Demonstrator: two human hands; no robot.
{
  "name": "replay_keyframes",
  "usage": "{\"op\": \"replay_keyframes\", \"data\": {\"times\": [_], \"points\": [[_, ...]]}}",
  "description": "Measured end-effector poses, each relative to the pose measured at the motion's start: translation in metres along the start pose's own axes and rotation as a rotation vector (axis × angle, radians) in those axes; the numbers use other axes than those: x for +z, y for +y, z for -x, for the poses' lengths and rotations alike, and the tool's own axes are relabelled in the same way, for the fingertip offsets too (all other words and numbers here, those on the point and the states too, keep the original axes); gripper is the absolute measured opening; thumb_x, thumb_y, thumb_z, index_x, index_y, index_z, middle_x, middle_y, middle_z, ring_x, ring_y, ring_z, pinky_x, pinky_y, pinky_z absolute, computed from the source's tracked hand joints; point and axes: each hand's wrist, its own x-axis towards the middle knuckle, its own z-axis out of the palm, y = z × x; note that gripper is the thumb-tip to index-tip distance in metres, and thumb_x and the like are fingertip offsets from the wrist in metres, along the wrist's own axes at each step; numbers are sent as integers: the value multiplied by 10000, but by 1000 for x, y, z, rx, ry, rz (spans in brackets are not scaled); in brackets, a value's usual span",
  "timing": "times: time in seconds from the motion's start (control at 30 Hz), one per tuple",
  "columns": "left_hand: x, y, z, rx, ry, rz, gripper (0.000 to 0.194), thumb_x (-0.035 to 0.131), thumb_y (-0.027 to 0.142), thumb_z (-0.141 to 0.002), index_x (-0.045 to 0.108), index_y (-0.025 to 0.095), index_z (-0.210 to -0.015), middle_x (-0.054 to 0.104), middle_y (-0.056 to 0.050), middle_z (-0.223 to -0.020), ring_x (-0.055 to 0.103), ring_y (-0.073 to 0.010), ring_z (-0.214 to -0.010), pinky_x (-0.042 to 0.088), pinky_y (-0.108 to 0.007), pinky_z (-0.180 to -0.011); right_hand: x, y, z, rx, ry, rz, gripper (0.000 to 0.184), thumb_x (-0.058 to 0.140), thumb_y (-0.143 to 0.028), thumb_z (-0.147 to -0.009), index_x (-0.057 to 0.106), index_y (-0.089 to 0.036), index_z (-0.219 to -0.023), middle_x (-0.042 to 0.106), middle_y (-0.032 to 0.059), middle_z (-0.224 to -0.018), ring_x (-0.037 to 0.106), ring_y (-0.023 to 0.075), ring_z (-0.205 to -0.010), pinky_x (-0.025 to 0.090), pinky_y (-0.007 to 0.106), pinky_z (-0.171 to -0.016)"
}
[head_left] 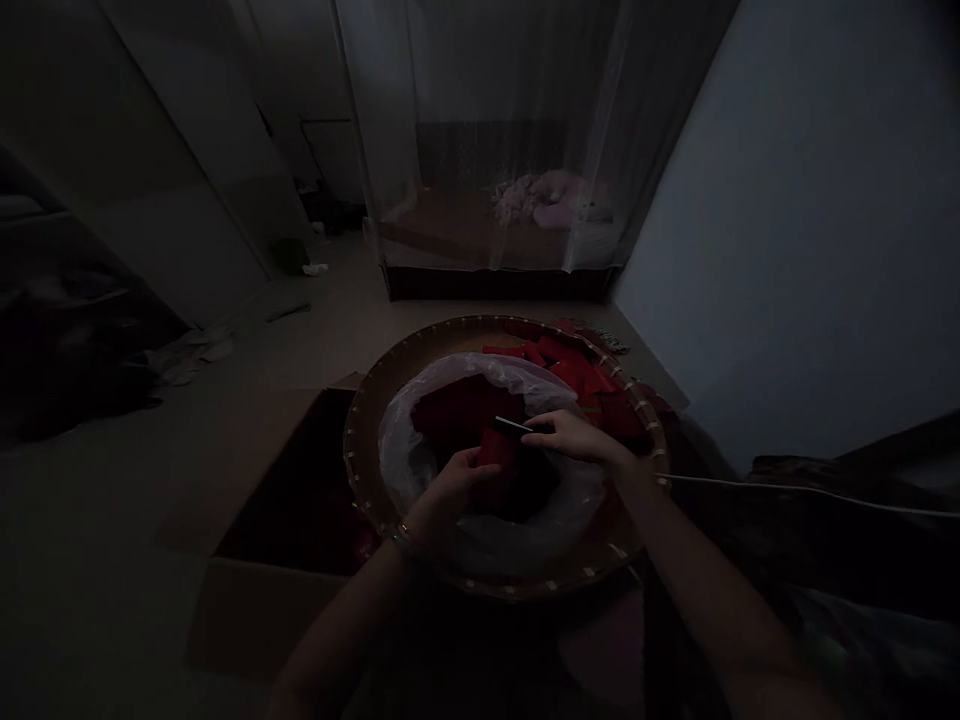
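The view is dim. Within a round woven tray sits an opened clear plastic bag with dark red material inside. My left hand is closed on a red piece, apparently cloth, held above the bag. From the right, my right hand pinches a slim tool with a shiny straight metal edge. Its tip lies against or just over the top of the red piece. I cannot make out the tool's exact kind. More red pieces are heaped at the tray's far right side.
An open cardboard box stands under the tray's left side. A white cord runs off to the right. Beyond is a bed behind a sheer net, with a white wall at right. Clothes lie on the left floor.
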Motion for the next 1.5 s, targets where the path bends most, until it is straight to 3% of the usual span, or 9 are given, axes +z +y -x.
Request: {"op": "replay_keyframes", "data": {"times": [0.1, 0.27, 0.5, 0.8, 1.07, 1.2, 1.4, 1.5], "points": [[3, 1, 1, 12, -11, 8, 500, 807, 290, -558, 631, 89, -981, 691, -116, -849, 638, -179, -674, 466, -281, -663, 7, -7, -6, -26, -7, 13, 440, 615, -512, -712, 709, -178, -982, 719, 28, -861, 644, 217, -781, 468, 266, -659], [3, 1, 3, 13, -29, -17, 498, 805, 261, -562, 631, 86, -995, 691, -110, -847, 635, -174, -683, 468, -273, -656, 11, -1, -10, -26, 98, 12, 379, 639, -442, -709, 718, -169, -960, 723, 49, -933, 651, 236, -849, 476, 281, -722], [-2, -3, 7, -100, -121, -53, 408, 787, 268, -599, 662, 71, -934, 690, -118, -843, 644, -172, -703, 477, -277, -704, 7, 5, -8, -17, 149, 88, 326, 641, -420, -715, 727, -202, -942, 727, 38, -937, 657, 252, -876, 484, 299, -739], [-8, -6, 5, -152, -152, -99, 357, 787, 242, -598, 669, 77, -893, 692, -111, -830, 656, -169, -729, 474, -252, -707, 8, 17, -14, -7, 106, 18, 404, 633, -493, -708, 717, -185, -955, 722, 35, -934, 643, 237, -882, 480, 291, -751], [-9, -6, 4, -156, -134, -109, 329, 784, 210, -587, 679, 77, -868, 690, -101, -807, 651, -152, -699, 473, -223, -668, -10, 25, -5, 76, 142, -71, 468, 620, -535, -707, 696, -162, -979, 711, 38, -934, 635, 215, -855, 477, 275, -714], [-10, -9, 2, -156, -122, -59, 351, 795, 196, -570, 672, 79, -877, 692, -103, -818, 657, -165, -714, 482, -242, -689, -4, 26, -4, 40, 100, -11, 484, 657, -527, -674, 694, -166, -994, 715, 38, -912, 637, 223, -849, 477, 280, -711], [-8, -6, 4, -147, -129, -98, 308, 781, 215, -583, 687, 78, -842, 696, -104, -788, 648, -160, -695, 471, -229, -656, 9, 24, -9, 1, 177, 66, 363, 648, -475, -694, 723, -192, -908, 720, 49, -937, 639, 244, -884, 472, 287, -728], [-8, -8, 3, -145, -108, -83, 323, 791, 218, -568, 683, 80, -839, 695, -99, -781, 652, -164, -693, 475, -237, -663, 7, 21, -7, 24, 156, 43, 423, 641, -508, -693, 710, -180, -950, 719, 40, -916, 641, 234, -854, 471, 277, -694]]}}
